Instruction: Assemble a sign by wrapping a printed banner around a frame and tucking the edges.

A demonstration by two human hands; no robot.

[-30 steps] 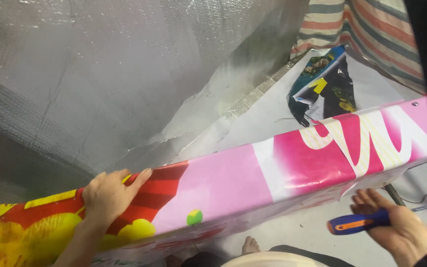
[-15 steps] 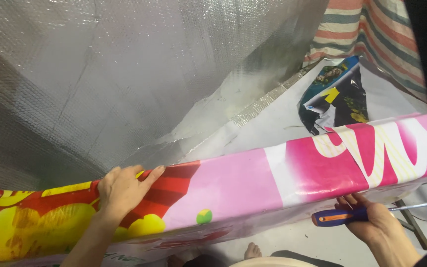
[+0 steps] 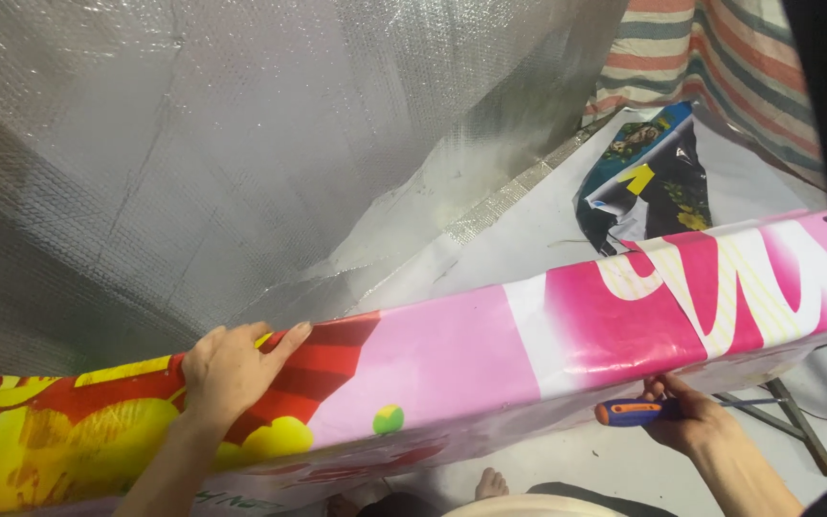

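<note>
A long panel wrapped in glossy printed sheet (image 3: 452, 364), pink, red, yellow and white, runs across the view on its edge. My left hand (image 3: 232, 369) lies flat on its top edge over the red and yellow print, fingers spread. Below the panel's right part, my right hand (image 3: 686, 421) grips a screwdriver with a blue and orange handle (image 3: 634, 413), its shaft pointing right under the panel. A silver bubble-foil sheet (image 3: 241, 144) hangs behind the panel.
A crumpled dark printed sheet (image 3: 648, 182) lies on the pale floor at the back right. Striped fabric (image 3: 720, 57) hangs in the upper right corner. A metal stand leg (image 3: 796, 426) shows under the panel's right end. A bare foot (image 3: 490, 482) is near the bottom edge.
My right hand with the screwdriver has moved left and up, closer under the panel. My left hand has stayed on the top edge while the view shifted slightly.
</note>
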